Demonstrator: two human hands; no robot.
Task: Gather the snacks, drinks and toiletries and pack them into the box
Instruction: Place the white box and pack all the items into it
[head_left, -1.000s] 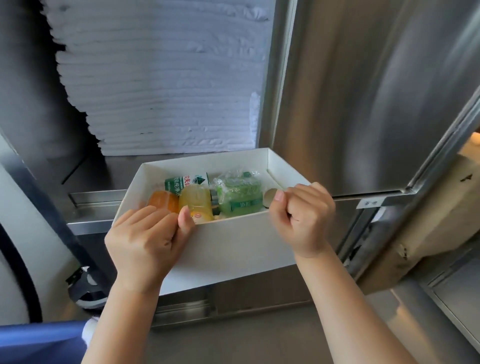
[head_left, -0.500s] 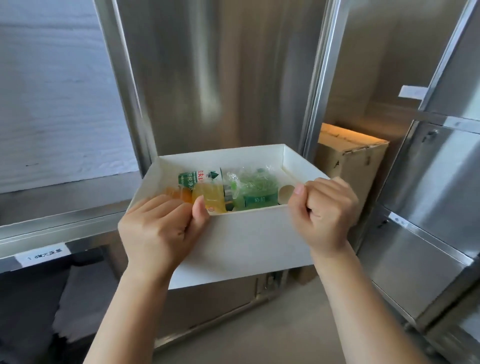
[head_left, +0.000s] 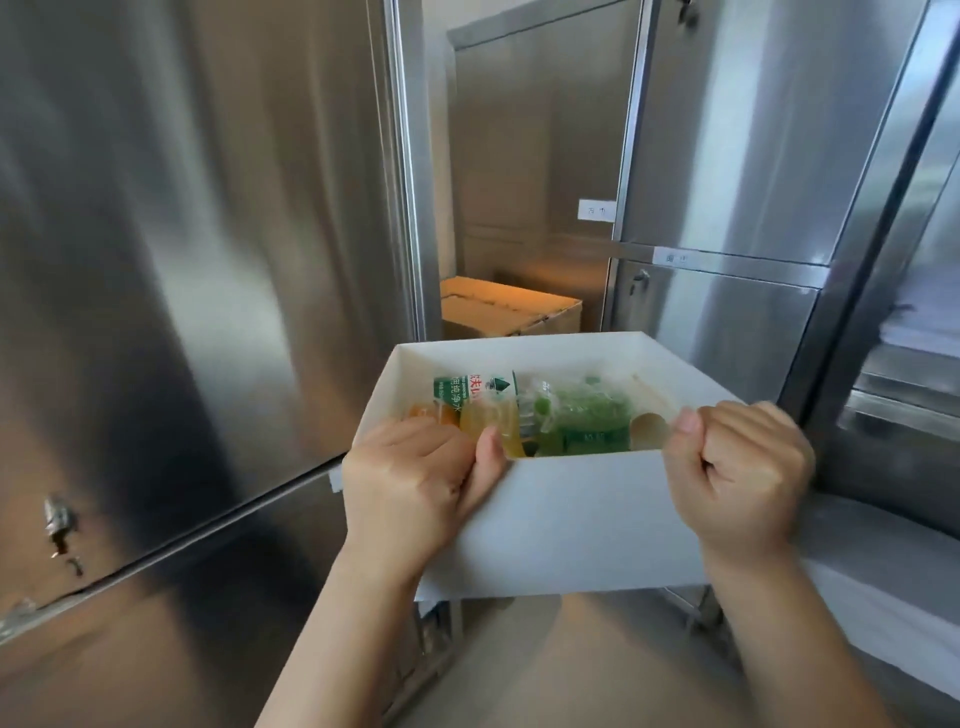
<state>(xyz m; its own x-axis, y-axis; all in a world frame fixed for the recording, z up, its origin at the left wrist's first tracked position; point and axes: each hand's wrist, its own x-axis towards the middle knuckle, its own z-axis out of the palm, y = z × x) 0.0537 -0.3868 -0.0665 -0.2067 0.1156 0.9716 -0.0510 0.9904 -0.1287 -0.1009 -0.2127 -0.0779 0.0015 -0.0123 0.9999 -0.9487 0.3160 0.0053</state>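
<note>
I hold a white open-topped box (head_left: 582, 514) in the air in front of me. My left hand (head_left: 415, 488) grips its near rim at the left corner, thumb inside. My right hand (head_left: 737, 467) grips the same rim at the right corner. Inside lie a water bottle with a green and white label (head_left: 470, 391), a yellow drink bottle (head_left: 498, 427), an orange item (head_left: 431, 414) partly hidden by my left hand, a clear packet of green items (head_left: 587, 415) and a round pale lid (head_left: 649, 428).
Stainless steel cabinet doors (head_left: 208, 260) fill the left side. More steel doors with paper labels (head_left: 727, 156) stand to the right. A brown cardboard box (head_left: 504, 312) sits on the floor in the gap behind. A steel counter edge (head_left: 883, 561) runs at the right.
The view has swung to the right while I carry the box. The white stacked sheets have left the view. The cardboard box and right-hand steel doors now show. My grip is unchanged.
</note>
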